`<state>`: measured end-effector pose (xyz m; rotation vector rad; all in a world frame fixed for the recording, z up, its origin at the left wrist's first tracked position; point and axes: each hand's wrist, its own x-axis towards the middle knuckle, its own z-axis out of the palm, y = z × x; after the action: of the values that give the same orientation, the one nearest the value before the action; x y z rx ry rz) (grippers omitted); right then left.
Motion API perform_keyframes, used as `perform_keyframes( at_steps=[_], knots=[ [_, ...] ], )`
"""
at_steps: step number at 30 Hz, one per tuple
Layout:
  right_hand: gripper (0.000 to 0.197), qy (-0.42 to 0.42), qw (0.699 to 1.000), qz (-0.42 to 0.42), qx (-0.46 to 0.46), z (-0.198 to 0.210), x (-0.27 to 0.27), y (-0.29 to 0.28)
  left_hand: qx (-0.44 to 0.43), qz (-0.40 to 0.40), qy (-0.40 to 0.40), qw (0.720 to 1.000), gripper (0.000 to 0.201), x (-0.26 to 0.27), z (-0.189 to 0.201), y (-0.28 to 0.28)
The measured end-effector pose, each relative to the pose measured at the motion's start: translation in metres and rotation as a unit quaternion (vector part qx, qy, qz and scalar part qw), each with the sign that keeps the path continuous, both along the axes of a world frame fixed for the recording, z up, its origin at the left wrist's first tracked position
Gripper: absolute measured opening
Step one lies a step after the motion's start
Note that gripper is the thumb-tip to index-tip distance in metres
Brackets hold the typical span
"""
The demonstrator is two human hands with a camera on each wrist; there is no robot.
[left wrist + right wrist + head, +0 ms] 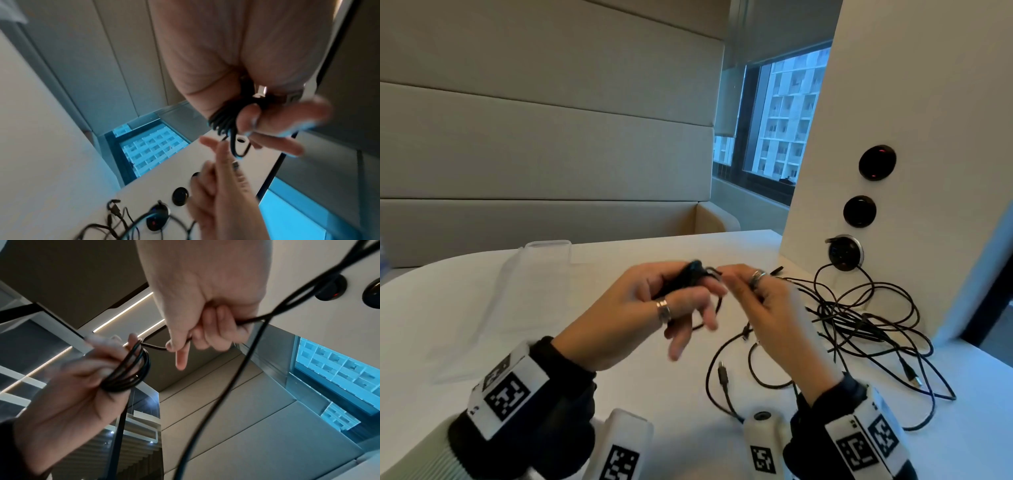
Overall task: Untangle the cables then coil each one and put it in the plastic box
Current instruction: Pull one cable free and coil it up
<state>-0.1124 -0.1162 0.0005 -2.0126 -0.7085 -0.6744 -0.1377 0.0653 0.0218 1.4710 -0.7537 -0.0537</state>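
Two hands meet above the white surface (640,394), just left of the loose cable tangle (859,329). The left hand (640,308) has its grip closed round a small black coil (127,371) wound over its fingers, the outer fingers spread loose. The right hand (767,308) pinches the same cable's free strand (156,346) between thumb and curled fingers, index finger pointing out; that strand runs back toward the tangle. The tangle lies against the base of a white panel (914,137) with round sockets. The clear plastic box (524,294) sits well left of the tangle, beyond the left hand.
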Motion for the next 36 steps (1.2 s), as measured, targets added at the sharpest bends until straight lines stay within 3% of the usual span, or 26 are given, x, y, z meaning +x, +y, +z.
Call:
perform_keyframes(
  at_steps=[3,5,7,9,11,13,14,17,20,25,27,30,33,36],
  knots=[
    [0.017,0.105,0.984,0.057,-0.132,-0.004,-0.006,0.01,-0.116,0.038,-0.004,0.993,0.023,0.006,0.002,0.003],
    [0.023,0.145,0.965,0.097,-0.194,-0.004,-0.011,0.016,-0.123,0.082,-0.031,0.989,0.029,0.011,0.001,0.007],
    [0.025,0.163,0.955,0.127,-0.213,-0.004,-0.014,0.019,-0.066,0.141,-0.077,0.985,0.029,0.017,-0.003,0.011],
    [0.024,0.164,0.951,0.149,-0.216,-0.003,-0.016,0.019,0.045,0.191,-0.138,0.971,0.031,0.022,-0.009,0.012],
    [0.021,0.153,0.954,0.156,-0.208,-0.004,-0.016,0.018,0.194,0.22,-0.207,0.933,0.032,0.026,-0.014,0.016],
    [0.02,0.132,0.966,0.124,-0.184,-0.003,-0.013,0.012,0.317,0.221,-0.255,0.886,0.039,0.028,-0.014,0.023],
    [0.021,0.122,0.972,0.101,-0.173,-0.001,-0.011,0.008,0.346,0.215,-0.259,0.876,0.044,0.028,-0.013,0.028],
    [0.024,0.11,0.979,0.043,-0.165,0.005,-0.007,-0.01,0.336,0.225,-0.256,0.878,0.048,0.029,-0.003,0.048],
    [0.025,0.119,0.974,-0.031,-0.189,0.011,-0.003,-0.04,0.324,0.278,-0.285,0.858,0.047,0.032,0.003,0.069],
    [0.027,0.155,0.95,-0.197,-0.189,0.016,0.008,-0.116,0.337,0.47,-0.292,0.762,0.037,0.04,0.007,0.099],
    [0.024,0.163,0.927,-0.291,-0.171,0.022,0.008,-0.147,0.321,0.528,-0.253,0.744,0.036,0.041,0.01,0.112],
    [0.022,0.174,0.894,-0.399,-0.107,0.035,0.008,-0.175,0.309,0.553,-0.215,0.743,0.04,0.043,0.011,0.114],
    [0.028,0.191,0.877,-0.421,-0.131,0.039,0.012,-0.17,0.314,0.537,-0.194,0.759,0.044,0.041,0.009,0.102],
    [0.069,0.228,0.865,-0.369,-0.253,0.036,0.009,-0.144,0.309,0.496,-0.177,0.792,0.044,0.04,0.006,0.085]
  ],
)
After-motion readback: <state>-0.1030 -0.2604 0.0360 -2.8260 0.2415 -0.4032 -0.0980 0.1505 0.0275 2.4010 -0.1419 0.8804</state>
